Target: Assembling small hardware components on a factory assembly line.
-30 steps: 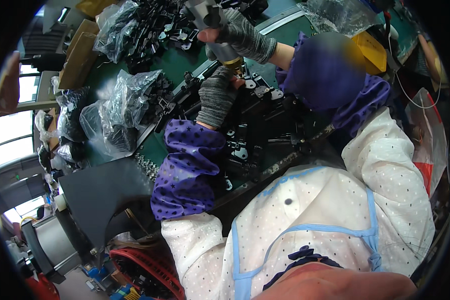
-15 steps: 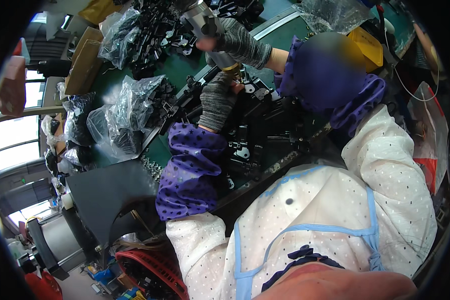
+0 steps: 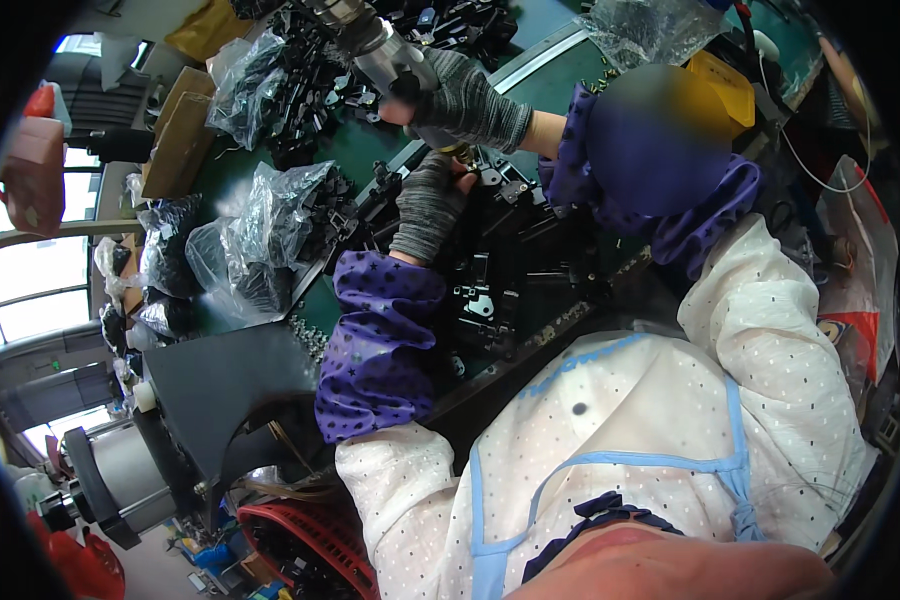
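My right hand (image 3: 475, 103), in a grey fingerless glove, is wrapped round a silver power screwdriver (image 3: 392, 65). The tool slants down to the right, and its brass-coloured tip end (image 3: 460, 152) sits just above my left fingers. My left hand (image 3: 430, 208), gloved the same way, has its fingers closed low at that tip; what they pinch is hidden. Around both hands lie black metal and plastic parts (image 3: 515, 190), some with silver plates. Nearer my body, another black part with a silver plate (image 3: 478, 300) rests on the dark work surface.
A heap of black parts (image 3: 310, 100) covers the far left of the green table. Clear plastic bags (image 3: 260, 240) of parts lie left of my left hand, beside small loose screws (image 3: 310, 338). A yellow bin (image 3: 725, 90) stands right. A red basket (image 3: 305, 535) sits low left.
The screwdriver's upper end has swung left and it leans more now. My right hand has shifted slightly left and down with it. My left hand stays nearly in place.
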{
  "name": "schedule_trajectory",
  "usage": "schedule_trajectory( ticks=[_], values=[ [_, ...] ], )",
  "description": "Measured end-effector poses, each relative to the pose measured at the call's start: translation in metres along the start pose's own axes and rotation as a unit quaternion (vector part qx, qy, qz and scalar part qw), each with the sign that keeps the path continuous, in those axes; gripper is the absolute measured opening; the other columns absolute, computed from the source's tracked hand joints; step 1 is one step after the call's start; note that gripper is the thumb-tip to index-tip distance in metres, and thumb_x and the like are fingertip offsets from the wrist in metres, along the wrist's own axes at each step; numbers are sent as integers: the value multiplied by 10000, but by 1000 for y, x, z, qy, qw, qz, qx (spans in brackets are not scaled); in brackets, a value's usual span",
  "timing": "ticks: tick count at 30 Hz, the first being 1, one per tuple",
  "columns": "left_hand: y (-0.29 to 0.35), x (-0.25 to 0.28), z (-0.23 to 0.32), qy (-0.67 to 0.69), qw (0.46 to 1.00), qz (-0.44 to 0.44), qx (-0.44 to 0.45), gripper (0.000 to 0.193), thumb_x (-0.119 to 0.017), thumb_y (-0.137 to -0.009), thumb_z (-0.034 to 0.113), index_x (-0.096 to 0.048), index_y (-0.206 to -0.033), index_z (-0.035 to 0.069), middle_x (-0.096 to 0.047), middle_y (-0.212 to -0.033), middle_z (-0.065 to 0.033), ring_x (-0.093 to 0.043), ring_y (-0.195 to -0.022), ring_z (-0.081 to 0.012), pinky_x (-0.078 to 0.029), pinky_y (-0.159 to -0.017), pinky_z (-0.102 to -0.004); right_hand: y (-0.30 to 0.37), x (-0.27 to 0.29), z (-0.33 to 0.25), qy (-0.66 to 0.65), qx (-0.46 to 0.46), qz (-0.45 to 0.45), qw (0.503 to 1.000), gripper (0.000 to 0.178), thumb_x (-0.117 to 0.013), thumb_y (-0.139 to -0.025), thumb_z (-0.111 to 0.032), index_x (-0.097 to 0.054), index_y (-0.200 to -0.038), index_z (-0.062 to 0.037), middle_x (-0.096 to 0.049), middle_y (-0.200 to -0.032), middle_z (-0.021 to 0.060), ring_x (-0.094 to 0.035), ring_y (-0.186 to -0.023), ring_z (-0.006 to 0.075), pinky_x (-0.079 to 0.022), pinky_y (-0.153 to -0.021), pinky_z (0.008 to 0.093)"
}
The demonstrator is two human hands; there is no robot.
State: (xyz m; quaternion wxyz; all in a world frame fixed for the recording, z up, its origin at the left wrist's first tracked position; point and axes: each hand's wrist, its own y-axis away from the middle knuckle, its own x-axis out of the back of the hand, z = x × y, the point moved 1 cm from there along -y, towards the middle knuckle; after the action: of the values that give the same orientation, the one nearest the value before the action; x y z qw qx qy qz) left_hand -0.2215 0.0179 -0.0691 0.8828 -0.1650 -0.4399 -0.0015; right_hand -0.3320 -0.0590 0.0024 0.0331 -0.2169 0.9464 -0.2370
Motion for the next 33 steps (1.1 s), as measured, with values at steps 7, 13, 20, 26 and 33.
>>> schedule_trajectory(
  ticks=[7,13,20,26,33],
  values=[
    [-2,-4,1,42,999,-1,27,258,-649,-669,120,-483,-860,73,-570,-726,-108,-572,-694,-290,-446,-619,-368,-8,24,-47,46,-5,-51,998,810,-658,-598,-528,-403,-1126,31,-547,-905,183,-570,-792,254,-456,-678,347],
    [-8,20,8,70,994,17,-78,487,-700,-602,157,-480,-1033,95,-502,-1015,-151,-476,-979,-304,-387,-816,-376,131,68,-57,436,58,-198,876,933,-658,-582,-523,-259,-1265,-29,-299,-1245,227,-283,-1166,385,-294,-911,467],
    [-32,15,12,-275,931,-202,-132,785,-742,-481,301,-421,-1194,225,-299,-1287,-163,-303,-1149,-386,-287,-958,-423,172,35,-49,521,-215,-347,750,822,-670,-605,-391,-280,-1294,-168,-69,-1374,152,-69,-1256,389,-119,-954,586],
    [-49,-8,-32,33,977,-199,-73,466,-697,-595,112,-538,-1033,99,-384,-1141,-139,-431,-1045,-248,-400,-866,-361,150,29,-34,530,-213,-309,760,789,-704,-558,-278,-354,-1254,-148,-117,-1362,148,-115,-1240,396,-184,-953,551],
    [-48,11,-20,234,959,-133,90,244,-625,-655,11,-539,-868,95,-513,-891,-71,-537,-829,-216,-472,-725,-371,141,30,-5,515,-111,-246,814,596,-611,-677,-243,-395,-1220,-124,-214,-1330,134,-230,-1187,388,-248,-932,520]
  ],
)
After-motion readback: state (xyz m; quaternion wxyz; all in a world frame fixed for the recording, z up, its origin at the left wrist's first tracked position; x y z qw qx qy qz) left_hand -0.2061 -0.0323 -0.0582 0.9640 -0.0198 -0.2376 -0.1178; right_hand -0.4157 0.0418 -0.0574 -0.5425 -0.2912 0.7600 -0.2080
